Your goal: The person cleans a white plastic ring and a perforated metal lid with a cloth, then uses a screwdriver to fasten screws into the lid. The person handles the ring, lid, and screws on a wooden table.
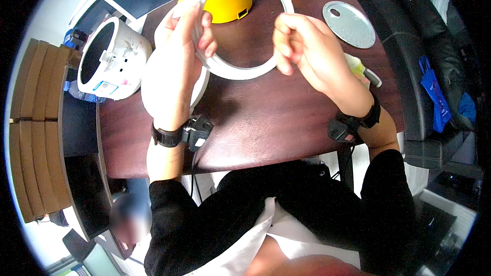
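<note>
A white plastic ring (240, 73) is held up above the dark red-brown table (266, 133). My left hand (186, 33) grips its left side, with the fingers curled around the rim. On the ring's right side, my right hand (307, 43) has its thumb and bent fingers closed at the rim. Behind the ring stands a yellow round pot (230, 7), partly seen through the opening. A white rounded piece (200, 89) lies beneath my left forearm, which hides most of it.
A white rice cooker body (128, 56) rests tilted at the table's left. To the right lie a grey round plate with a hole (353, 28) and a green-and-white object with a grey end (364, 69). A black sofa (409, 56) borders the right side; cardboard boxes (36, 163) stand left.
</note>
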`<state>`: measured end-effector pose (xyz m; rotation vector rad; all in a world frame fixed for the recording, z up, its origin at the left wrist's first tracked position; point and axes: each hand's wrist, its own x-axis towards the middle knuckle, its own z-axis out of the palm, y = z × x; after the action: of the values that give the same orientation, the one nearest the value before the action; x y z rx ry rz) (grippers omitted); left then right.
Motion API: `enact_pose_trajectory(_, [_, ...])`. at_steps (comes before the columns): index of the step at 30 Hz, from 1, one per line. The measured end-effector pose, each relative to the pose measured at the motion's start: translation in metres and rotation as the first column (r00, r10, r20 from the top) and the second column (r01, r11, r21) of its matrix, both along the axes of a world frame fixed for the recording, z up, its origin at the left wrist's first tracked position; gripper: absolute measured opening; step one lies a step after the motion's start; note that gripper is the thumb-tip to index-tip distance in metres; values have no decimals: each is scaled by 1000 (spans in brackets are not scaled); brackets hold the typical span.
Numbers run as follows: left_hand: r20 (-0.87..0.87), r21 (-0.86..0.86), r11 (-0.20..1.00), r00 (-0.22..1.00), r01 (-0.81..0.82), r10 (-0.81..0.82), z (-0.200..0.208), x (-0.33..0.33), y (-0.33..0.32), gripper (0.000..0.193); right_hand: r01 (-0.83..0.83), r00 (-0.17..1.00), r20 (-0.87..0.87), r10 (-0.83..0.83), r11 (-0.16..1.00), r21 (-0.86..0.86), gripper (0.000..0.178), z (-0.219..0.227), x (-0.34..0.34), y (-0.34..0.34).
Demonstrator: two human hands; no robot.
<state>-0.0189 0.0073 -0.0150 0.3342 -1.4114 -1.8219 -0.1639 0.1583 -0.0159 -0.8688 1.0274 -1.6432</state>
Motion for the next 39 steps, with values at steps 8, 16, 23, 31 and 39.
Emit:
enact_pose_trajectory(8, [-65,-46,999,998,-27,24,7,11,-18,21,109,992,-87,-96,982,155,22,-28,-37,46])
enact_pose_trajectory(16, [-96,-89,996,995,-22,13,13,22,-28,22,43,998,-48,-34,977,208,26,-56,-46,57])
enact_pose_trajectory(23, [-84,-62,998,996,-11,5,16,23,-27,20,43,993,-113,-24,984,170,30,-52,-46,48])
enact_pose_trajectory(31, [32,61,998,999,-15,14,3,23,-6,22,189,980,-64,-186,981,41,24,-61,-73,36])
enact_pose_trajectory(39, [-24,224,975,1000,-3,8,-28,44,-13,21,165,986,22,-167,984,66,31,-66,-88,44])
